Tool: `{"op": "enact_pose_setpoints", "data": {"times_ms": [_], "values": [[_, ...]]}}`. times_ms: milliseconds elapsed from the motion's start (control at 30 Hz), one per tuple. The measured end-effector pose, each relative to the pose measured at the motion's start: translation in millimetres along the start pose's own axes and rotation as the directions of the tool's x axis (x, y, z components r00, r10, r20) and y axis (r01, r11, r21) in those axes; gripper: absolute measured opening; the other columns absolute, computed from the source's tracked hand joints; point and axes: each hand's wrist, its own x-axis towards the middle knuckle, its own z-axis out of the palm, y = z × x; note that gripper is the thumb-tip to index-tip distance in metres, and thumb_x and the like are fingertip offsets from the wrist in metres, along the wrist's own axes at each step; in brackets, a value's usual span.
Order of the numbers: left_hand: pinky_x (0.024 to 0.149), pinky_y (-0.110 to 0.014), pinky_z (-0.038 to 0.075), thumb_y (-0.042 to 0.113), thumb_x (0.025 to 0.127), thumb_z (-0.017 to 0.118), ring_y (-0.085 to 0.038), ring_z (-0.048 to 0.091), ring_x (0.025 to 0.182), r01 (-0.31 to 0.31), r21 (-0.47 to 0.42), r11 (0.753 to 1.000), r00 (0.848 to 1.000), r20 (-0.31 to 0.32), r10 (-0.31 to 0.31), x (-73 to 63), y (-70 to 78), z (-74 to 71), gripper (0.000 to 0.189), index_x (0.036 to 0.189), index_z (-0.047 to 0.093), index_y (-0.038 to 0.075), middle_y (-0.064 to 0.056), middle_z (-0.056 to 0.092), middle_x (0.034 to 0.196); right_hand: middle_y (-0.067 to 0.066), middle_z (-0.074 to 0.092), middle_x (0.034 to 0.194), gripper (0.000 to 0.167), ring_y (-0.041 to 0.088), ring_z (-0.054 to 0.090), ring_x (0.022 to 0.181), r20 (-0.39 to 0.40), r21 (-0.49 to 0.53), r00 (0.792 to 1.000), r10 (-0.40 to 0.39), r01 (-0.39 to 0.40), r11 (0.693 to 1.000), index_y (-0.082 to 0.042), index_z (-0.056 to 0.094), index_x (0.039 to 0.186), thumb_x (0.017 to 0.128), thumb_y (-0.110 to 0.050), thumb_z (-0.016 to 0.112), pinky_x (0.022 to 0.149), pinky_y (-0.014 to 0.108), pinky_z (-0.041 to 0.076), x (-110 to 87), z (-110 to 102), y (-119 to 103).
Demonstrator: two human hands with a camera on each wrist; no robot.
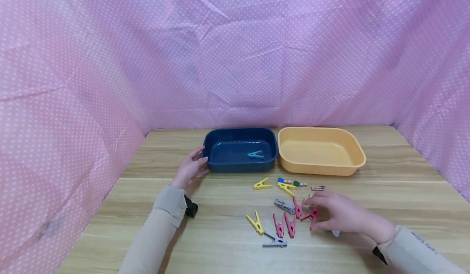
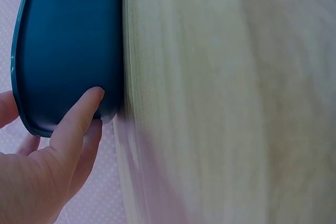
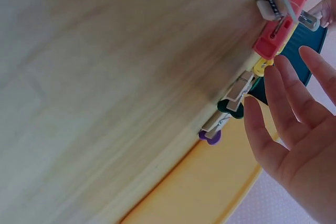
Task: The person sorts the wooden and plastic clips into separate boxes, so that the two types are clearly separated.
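Note:
My left hand [image 1: 189, 168] rests its fingers and thumb against the outside of the left end of a dark blue plastic bin [image 1: 242, 167]. In the left wrist view the thumb lies on the bin's wall [image 2: 73, 40]. A light blue clothespin [image 1: 256, 154] lies inside that bin. My right hand [image 1: 343, 212] hovers low over a red clothespin [image 1: 312, 214], its fingertips close to it. The right wrist view shows the fingers [image 3: 286, 98] spread and fairly straight, with another red clothespin [image 3: 283, 22] beyond them. A whitish thing [image 1: 335, 233] peeks out under the palm.
A yellow bin [image 1: 319, 170] adjoins the blue one. Scattered on the wooden table are several red clothespins [image 1: 291, 225], yellow clothespins [image 1: 255, 223], grey clothespins [image 1: 275, 243] and small wooden clothespins [image 1: 318, 188], some with coloured decorations. Pink dotted cloth [image 1: 238, 61] hangs behind.

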Motion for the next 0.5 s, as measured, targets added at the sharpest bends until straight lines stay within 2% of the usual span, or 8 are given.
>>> {"op": "enact_pose_setpoints", "data": {"times_ms": [133, 300, 500], "values": [[0.100, -0.050, 0.043, 0.005, 0.099, 0.045, -0.035, 0.038, 0.133, -0.003, -0.006, 1.000, 1.000, 0.004, 0.003, 0.3, 0.4, 0.1, 0.055, 0.150, 0.026, 0.013, -0.017, 0.023, 0.155, -0.012, 0.060, 0.102, 0.045, 0.002, 0.053, 0.087, 0.053, 0.031, 0.998, 0.034, -0.035, 0.999, -0.020, 0.067, 0.108, 0.074, -0.048, 0.075, 0.075, 0.029, 0.052, -0.4, 1.7, 0.6], [0.101, -0.050, 0.041, 0.004, 0.099, 0.044, -0.037, 0.038, 0.133, 0.004, -0.017, 1.000, 1.000, 0.004, -0.004, 0.1, 0.9, 0.2, 0.055, 0.150, 0.026, 0.013, -0.017, 0.022, 0.155, -0.013, 0.059, 0.105, 0.048, 0.002, 0.053, 0.090, 0.124, 0.058, 0.989, 0.076, -0.083, 0.995, -0.023, 0.066, 0.110, 0.073, -0.053, 0.073, 0.079, 0.031, 0.052, -0.1, 2.9, 1.1], [0.101, -0.049, 0.042, 0.005, 0.099, 0.045, -0.038, 0.039, 0.132, 0.017, -0.016, 1.000, 1.000, -0.007, -0.017, -0.6, 1.7, 0.1, 0.054, 0.150, 0.028, 0.014, -0.016, 0.023, 0.155, -0.013, 0.058, 0.104, 0.044, 0.001, 0.052, 0.088, 0.129, 0.039, 0.989, 0.077, -0.082, 0.996, -0.023, 0.067, 0.108, 0.073, -0.046, 0.077, 0.077, 0.030, 0.052, 0.8, 4.6, 0.9]]}}
